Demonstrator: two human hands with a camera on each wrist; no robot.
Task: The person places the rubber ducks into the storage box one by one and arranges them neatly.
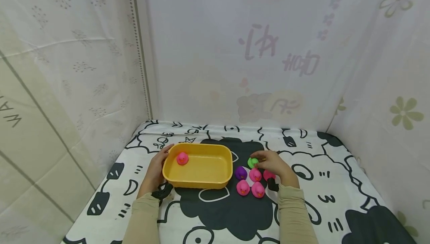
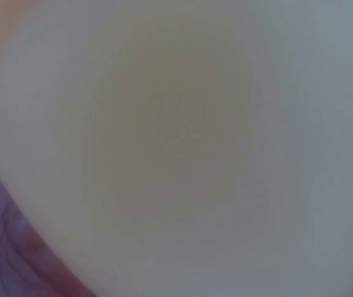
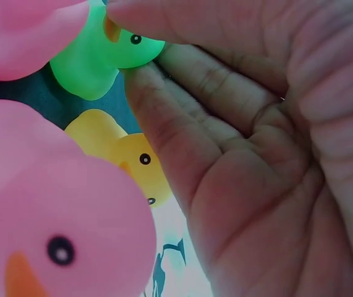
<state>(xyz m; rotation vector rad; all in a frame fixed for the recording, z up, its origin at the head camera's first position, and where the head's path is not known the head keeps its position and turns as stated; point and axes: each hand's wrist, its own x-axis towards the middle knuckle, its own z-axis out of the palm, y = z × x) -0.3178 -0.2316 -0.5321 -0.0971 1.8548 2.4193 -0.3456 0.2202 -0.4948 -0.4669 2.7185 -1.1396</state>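
A yellow plastic tub (image 1: pixel 201 183) holds one pink rubber duck (image 1: pixel 182 158) near its far left corner. My left hand (image 1: pixel 155 169) rests along the tub's left side, its fingers reaching to the far corner. To the right of the tub, my right hand (image 1: pixel 275 164) pinches a green rubber duck (image 1: pixel 252 162) by the head between thumb and fingers. Close to that hand are a purple duck (image 1: pixel 240 173) and several pink ducks (image 1: pixel 258 190). A yellow duck (image 3: pixel 96 133) shows beside the fingers in the right wrist view. A pale blur fills most of the left wrist view.
A white cloth (image 1: pixel 147 214) with black cartoon drawings covers the table. Pale printed curtains (image 1: pixel 208 57) hang at the back and both sides. Dark straps (image 1: pixel 162 191) with cameras sit on the wrists.
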